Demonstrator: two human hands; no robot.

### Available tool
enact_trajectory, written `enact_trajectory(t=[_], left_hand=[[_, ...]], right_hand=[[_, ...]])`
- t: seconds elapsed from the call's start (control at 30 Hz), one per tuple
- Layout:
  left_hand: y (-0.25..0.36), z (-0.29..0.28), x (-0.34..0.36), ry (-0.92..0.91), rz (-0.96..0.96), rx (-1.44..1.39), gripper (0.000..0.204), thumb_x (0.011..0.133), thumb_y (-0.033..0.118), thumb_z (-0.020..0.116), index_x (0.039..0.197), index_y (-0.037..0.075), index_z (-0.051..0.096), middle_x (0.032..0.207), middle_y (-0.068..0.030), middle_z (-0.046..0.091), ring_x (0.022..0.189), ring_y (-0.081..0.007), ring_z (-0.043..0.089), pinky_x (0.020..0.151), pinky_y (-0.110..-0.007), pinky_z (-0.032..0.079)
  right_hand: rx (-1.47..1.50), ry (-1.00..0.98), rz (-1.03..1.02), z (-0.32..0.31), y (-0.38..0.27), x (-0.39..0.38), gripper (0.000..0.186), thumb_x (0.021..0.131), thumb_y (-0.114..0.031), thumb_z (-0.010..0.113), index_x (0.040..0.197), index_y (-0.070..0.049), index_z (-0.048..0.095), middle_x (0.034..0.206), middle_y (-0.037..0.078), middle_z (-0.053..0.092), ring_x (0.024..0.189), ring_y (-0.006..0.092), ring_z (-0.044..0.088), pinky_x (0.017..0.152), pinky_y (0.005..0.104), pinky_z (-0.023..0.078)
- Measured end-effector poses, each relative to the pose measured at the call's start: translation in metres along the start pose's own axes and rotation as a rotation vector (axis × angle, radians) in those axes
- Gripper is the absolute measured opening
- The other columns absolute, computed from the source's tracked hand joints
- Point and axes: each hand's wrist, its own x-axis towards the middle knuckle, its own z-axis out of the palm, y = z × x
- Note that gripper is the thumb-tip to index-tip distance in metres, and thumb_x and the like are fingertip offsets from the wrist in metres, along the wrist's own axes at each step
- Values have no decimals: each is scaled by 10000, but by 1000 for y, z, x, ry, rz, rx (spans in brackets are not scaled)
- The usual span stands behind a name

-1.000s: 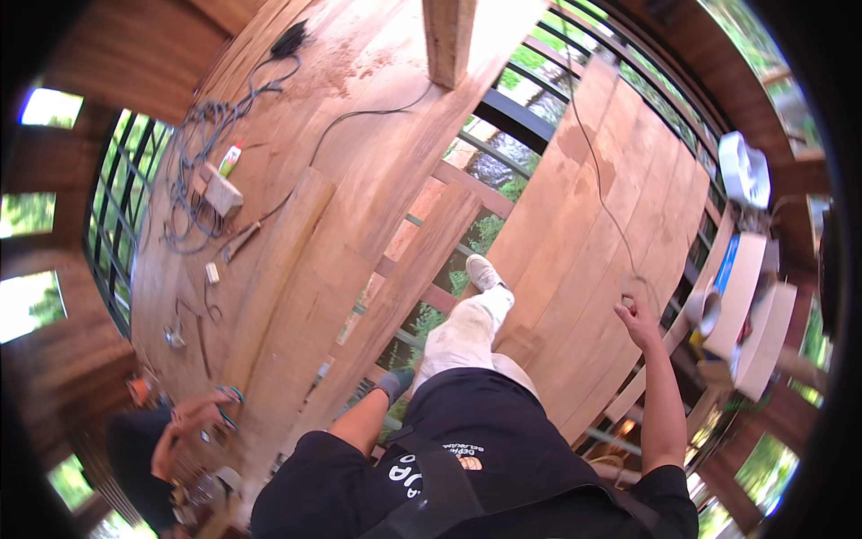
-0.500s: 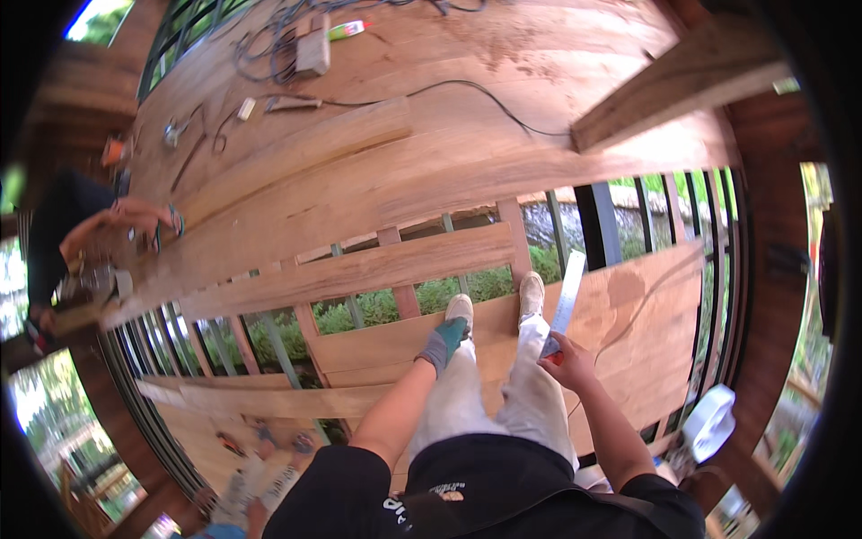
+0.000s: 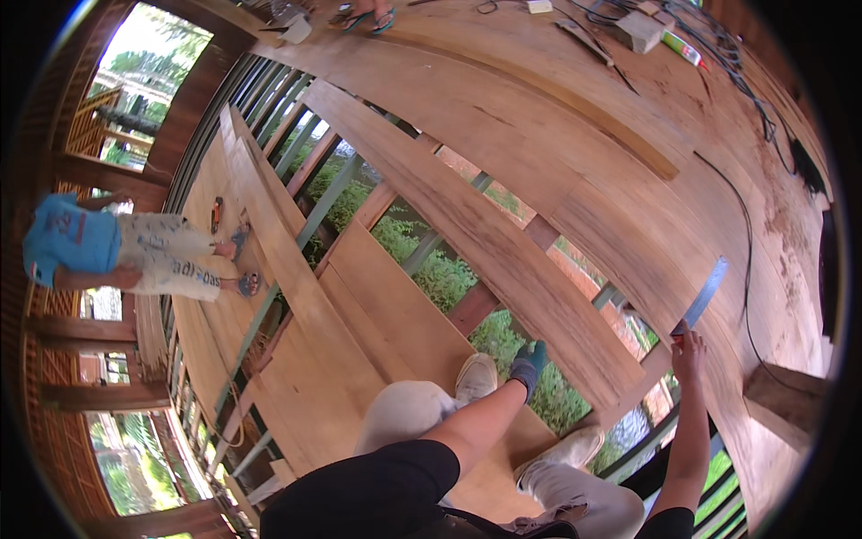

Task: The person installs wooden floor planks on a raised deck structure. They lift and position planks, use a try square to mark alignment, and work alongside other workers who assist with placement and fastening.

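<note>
My left hand (image 3: pixel 528 366), in a grey and teal glove, is low beside the near edge of a loose wooden plank (image 3: pixel 503 260). Its fingers are too dark and foreshortened to show whether they are closed. Bare and stretched out to the right, my right hand (image 3: pixel 689 349) is closed on the lower end of a try square (image 3: pixel 705 295). The square's long metal blade points away from me over the boarded floor (image 3: pixel 628 216). A small reddish bit shows at my fingers, too small to name.
Joists with gaps (image 3: pixel 471 310) lie beneath the plank, greenery below. A co-worker in a blue shirt (image 3: pixel 76 234) stands at left; another person's sandalled feet (image 3: pixel 382 20) show at the top. A cable (image 3: pixel 745 225), a concrete block (image 3: pixel 639 34) and a wooden post (image 3: pixel 781 400) are at right.
My view has swung left and my stance has shifted. My right hand has carried the try square from beside my leg out over the boarded floor. My left hand is now nearer the plank.
</note>
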Motion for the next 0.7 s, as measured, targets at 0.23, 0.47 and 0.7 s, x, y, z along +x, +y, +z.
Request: enact_trajectory(t=[0.23, 0.47, 0.7], left_hand=[[-18, 54, 60, -79, 116, -249, 841, 886, 613, 577, 1394, -47, 456, 1350, -209, 562, 1238, -329, 541, 1020, -402, 426], [-31, 43, 44, -446, -146, -623, 790, 899, 589, 596, 1471, 88, 384, 1437, -75, 450, 1309, -215, 426, 1090, -409, 350], [23, 44, 48, -257, 75, -278, 932, 846, 655, 641, 1467, 9, 389, 1483, -142, 423, 1280, -252, 466, 1066, -413, 375]], right_hand=[[-133, 147, -78, 40, 47, 52, 601, 855, -137, 666, 1429, -163, 493, 1148, 104, 597, 1096, 331, 546, 986, 470, 417], [255, 524, 309, 92, 55, -26, 385, 871, -112, 616, 1254, -88, 605, 1257, 198, 603, 1158, 348, 575, 962, 439, 466], [639, 335, 654, 125, -57, -161, 269, 832, -252, 719, 973, -38, 640, 826, 119, 639, 758, 307, 630, 681, 408, 503]])
